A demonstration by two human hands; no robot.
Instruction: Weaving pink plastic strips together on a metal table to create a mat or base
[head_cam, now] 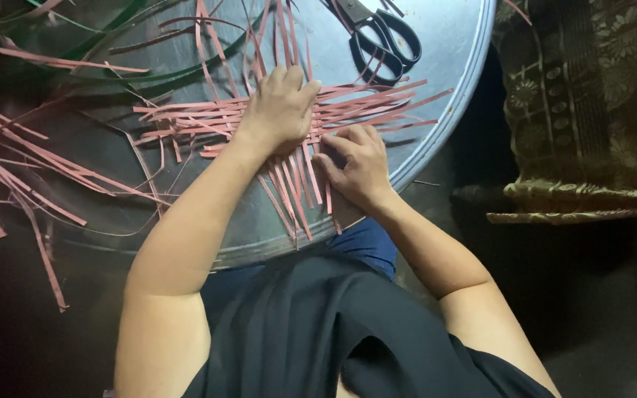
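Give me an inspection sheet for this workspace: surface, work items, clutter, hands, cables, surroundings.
Surface: round grey metal tray, used as the work top, resting over the person's lap.
Work items: pink strips laid crosswise into a flat woven patch under both hands.
Clutter: loose pink strips scattered at the left; dark green strips at the top left; black-handled scissors lying on the tray at the top.
Hands: left hand pressed flat on the weave; right hand with fingers pinching strip ends at the near edge.
Cables: nothing seen.
Surroundings: patterned dark cloth at the right; dark floor around the tray.
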